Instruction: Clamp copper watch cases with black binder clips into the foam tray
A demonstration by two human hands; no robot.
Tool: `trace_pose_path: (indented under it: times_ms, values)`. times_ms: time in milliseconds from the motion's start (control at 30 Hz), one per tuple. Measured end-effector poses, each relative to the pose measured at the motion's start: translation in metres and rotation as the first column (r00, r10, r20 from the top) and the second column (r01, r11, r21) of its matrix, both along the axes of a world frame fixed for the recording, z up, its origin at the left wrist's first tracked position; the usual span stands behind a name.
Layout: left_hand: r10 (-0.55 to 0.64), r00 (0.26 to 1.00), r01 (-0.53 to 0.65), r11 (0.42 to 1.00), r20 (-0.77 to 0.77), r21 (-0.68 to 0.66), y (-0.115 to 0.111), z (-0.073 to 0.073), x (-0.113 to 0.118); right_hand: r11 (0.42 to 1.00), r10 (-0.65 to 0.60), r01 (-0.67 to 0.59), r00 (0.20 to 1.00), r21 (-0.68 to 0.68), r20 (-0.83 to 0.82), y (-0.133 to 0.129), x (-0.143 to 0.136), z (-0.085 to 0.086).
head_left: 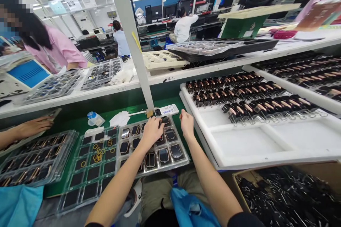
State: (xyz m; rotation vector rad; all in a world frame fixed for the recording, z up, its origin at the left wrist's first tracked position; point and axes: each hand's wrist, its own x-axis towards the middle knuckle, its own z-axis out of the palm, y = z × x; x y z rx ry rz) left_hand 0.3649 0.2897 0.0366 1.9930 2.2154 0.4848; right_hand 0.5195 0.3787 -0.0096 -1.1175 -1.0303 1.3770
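Note:
A clear plastic tray point(156, 163) in front of me holds several smartwatch bodies point(163, 155) with dark screens, each in its own pocket. My left hand point(153, 132) reaches over its back rows, fingers closed and curled down. Something dark shows at those fingertips, mostly hidden by the hand. Just past the tray's right edge, my right hand point(187, 124) is raised with thumb and fingers pressed together; anything inside is too small to make out. Behind both hands lies a white box-like piece with printing point(170, 110), beside a small dark-screened unit point(158, 112).
A green-tinted tray point(87, 175) with yellow rings point(98, 155) lies left, near a blue-capped bottle point(95, 118). White foam trays point(247, 138) with rows of clipped parts stand right, above a carton of black binder clips point(287, 191). A post point(140, 60) rises behind. A co-worker's hand point(34, 126) is at far left.

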Motion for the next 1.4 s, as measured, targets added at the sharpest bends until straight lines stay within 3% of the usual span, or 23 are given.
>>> trace_pose_path:
  times_ms: [67,167,300,400,567,633,667,733,800,867,967,1067,1233,1400]
  values:
    - [-0.005,1.000,0.005,1.000,-0.028,-0.008,0.006,-0.002,-0.003,0.992,-0.070,0.039,0.960,0.118,0.271,-0.019,0.015,-0.013]
    - [-0.025,0.997,0.025,1.000,-0.069,-0.012,0.011,-0.003,-0.002,0.947,-0.187,-0.055,0.704,0.316,0.685,-0.058,0.040,-0.034]
    - [-0.047,0.991,0.045,0.999,-0.124,-0.019,0.014,-0.004,0.001,0.934,-0.218,-0.197,0.346,0.298,0.912,-0.096,0.057,-0.046]
    - [-0.055,0.992,0.052,0.998,-0.114,-0.029,0.016,-0.004,0.002,0.943,-0.170,-0.246,0.223,0.225,0.960,-0.104,0.058,-0.043]
    - [-0.017,0.994,0.015,1.000,-0.107,-0.023,0.016,-0.005,0.002,0.943,-0.170,-0.232,0.274,0.236,0.947,-0.104,0.058,-0.044]
    - [0.005,0.993,-0.008,1.000,-0.118,-0.021,0.016,-0.006,0.002,0.949,-0.167,-0.199,0.335,0.243,0.927,-0.103,0.060,-0.049]
    - [0.013,0.992,-0.016,1.000,-0.125,-0.023,0.016,-0.006,0.003,0.950,-0.159,-0.185,0.406,0.251,0.900,-0.101,0.061,-0.052]
    - [0.022,0.991,-0.026,0.999,-0.129,-0.034,0.017,-0.006,0.004,0.953,-0.111,-0.145,0.651,0.266,0.751,-0.092,0.062,-0.055]
    - [0.025,0.995,-0.031,0.998,-0.096,-0.061,0.019,-0.005,0.004,0.970,-0.024,-0.084,0.898,0.226,0.438,-0.077,0.058,-0.051]
    - [0.029,0.999,-0.032,0.995,-0.035,-0.092,0.022,-0.006,0.003,0.991,0.077,-0.084,0.994,0.106,0.074,-0.058,0.050,-0.040]
    - [0.038,0.998,-0.032,0.992,0.047,-0.122,0.028,-0.008,-0.002,0.969,0.226,-0.247,0.916,-0.021,-0.333,-0.030,0.032,-0.016]
    - [0.059,0.991,-0.044,0.991,0.123,-0.128,0.033,-0.011,-0.008,0.923,0.301,-0.382,0.794,-0.048,-0.528,-0.007,0.011,0.005]
    - [0.056,0.967,-0.039,0.997,0.247,-0.073,0.036,-0.018,-0.011,0.902,0.342,-0.429,0.784,-0.054,-0.518,0.013,-0.010,0.014]
    - [-0.023,0.916,0.007,0.999,0.400,0.040,0.032,-0.021,-0.011,0.926,0.323,-0.371,0.870,-0.063,-0.373,0.015,-0.019,0.008]
